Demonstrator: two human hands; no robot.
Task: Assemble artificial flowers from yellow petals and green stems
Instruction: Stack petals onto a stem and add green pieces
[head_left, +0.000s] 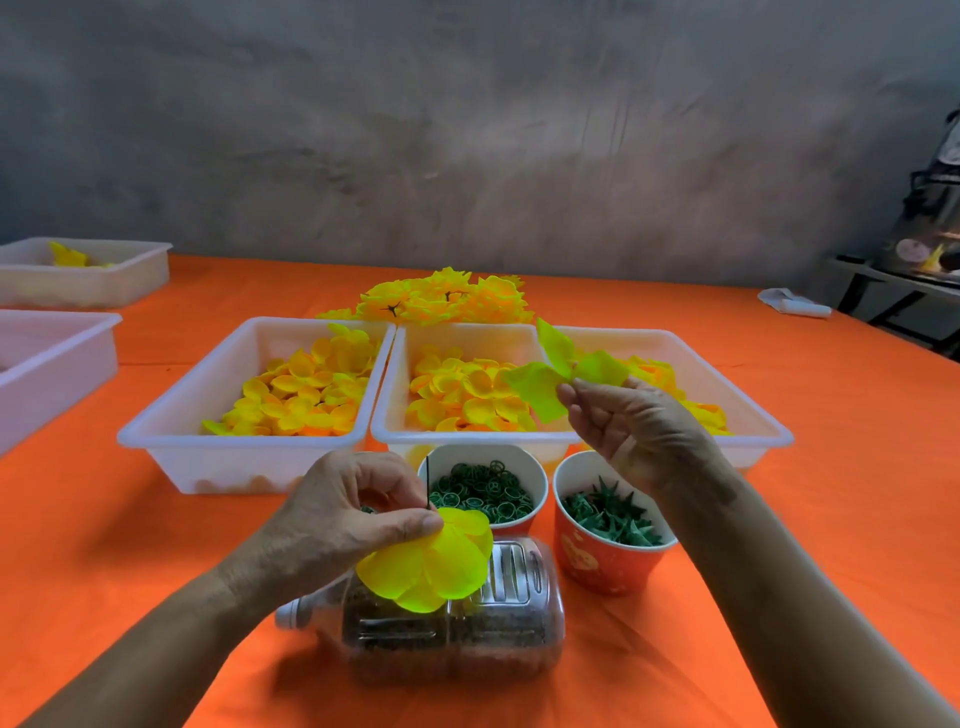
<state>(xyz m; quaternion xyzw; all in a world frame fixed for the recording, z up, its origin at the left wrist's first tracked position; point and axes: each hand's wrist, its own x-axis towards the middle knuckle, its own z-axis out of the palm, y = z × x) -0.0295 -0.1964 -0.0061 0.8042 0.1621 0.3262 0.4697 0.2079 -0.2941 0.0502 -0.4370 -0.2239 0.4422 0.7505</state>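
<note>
My left hand pinches a yellow petal layer threaded on a thin dark stem that sticks up above my fingers. My right hand pinches a larger yellow-green petal piece by its centre, held above the middle tray. Three white trays hold loose yellow petals. One paper cup holds green rings. A red cup holds green spiky calyx parts.
A clear plastic jug lies on its side near the table's front, under my left hand. Finished yellow flowers are piled behind the trays. Two more white trays stand at the left on the orange tablecloth.
</note>
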